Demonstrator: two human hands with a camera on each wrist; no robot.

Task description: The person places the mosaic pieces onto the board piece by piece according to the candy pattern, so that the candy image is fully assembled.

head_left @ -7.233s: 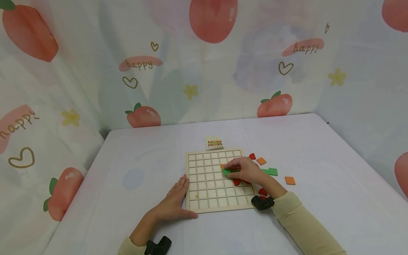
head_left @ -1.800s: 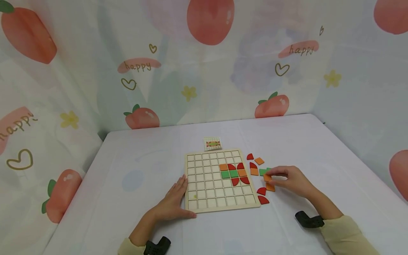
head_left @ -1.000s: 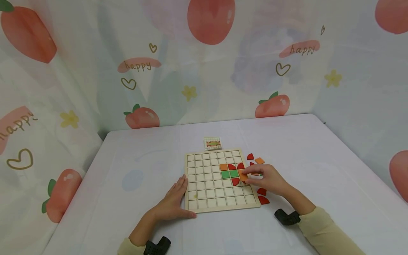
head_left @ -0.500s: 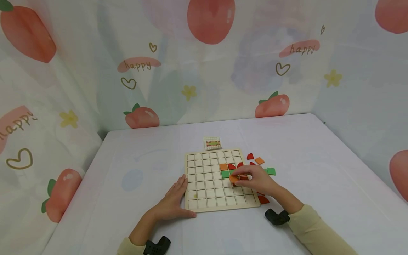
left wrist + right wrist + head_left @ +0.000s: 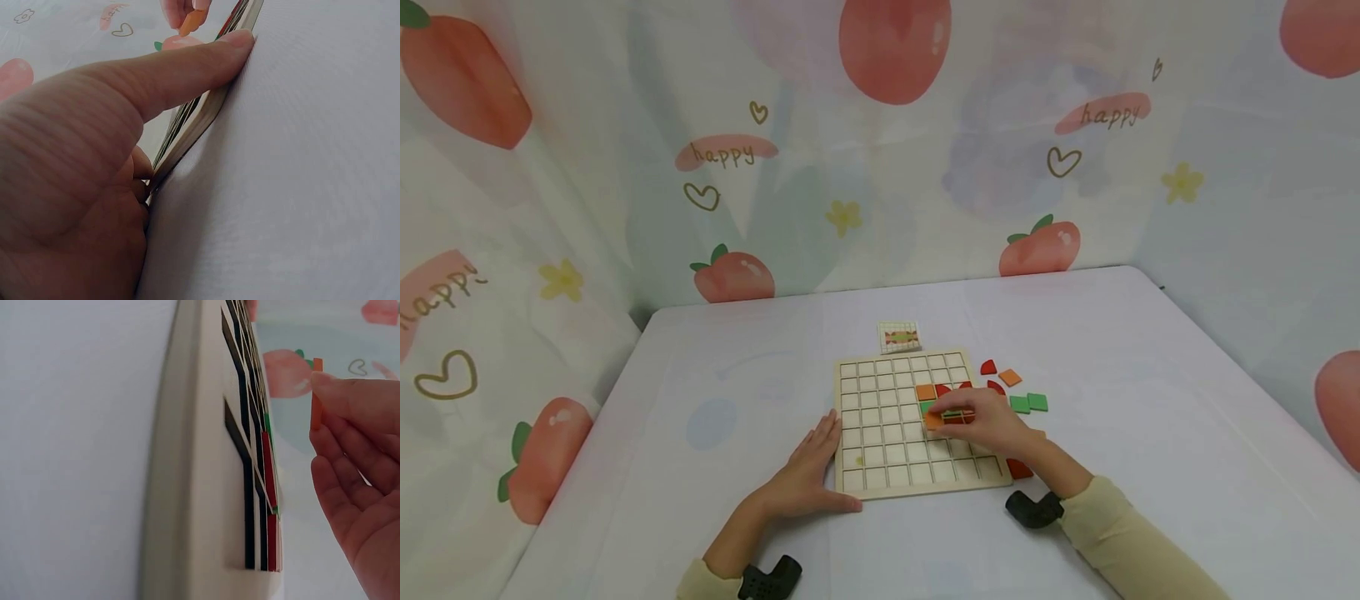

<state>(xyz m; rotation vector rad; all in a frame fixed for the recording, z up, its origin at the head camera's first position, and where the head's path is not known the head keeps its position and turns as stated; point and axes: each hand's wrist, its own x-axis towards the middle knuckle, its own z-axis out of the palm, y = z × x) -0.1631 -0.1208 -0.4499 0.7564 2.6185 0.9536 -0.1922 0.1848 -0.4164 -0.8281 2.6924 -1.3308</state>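
Observation:
My right hand (image 5: 981, 418) pinches an orange square tile (image 5: 933, 422) between thumb and fingertips over the wooden grid board (image 5: 880, 477). In the right wrist view the tile (image 5: 317, 394) stands edge-on, held apart from the board. My left hand (image 5: 808, 468) rests at the board's left side, its fingers along that edge and its thumb (image 5: 187, 70) against the near edge. An orange tile (image 5: 926, 392) and a red piece (image 5: 942, 390) sit in the grid, with a green tile (image 5: 927, 407) below. My right hand partly hides the other set pieces.
Behind the board lies a small pattern card (image 5: 900, 336). Right of it are loose pieces: green tiles (image 5: 1037, 402), an orange tile (image 5: 1010, 377) and red quarter-round pieces (image 5: 1019, 468). A white cloth covers the table (image 5: 737, 375); a printed curtain (image 5: 910, 183) hangs behind.
Earlier my right hand set a green tile on the board, then took an orange tile from the loose pieces. It has carried that tile leftward over the grid. My left hand stays put.

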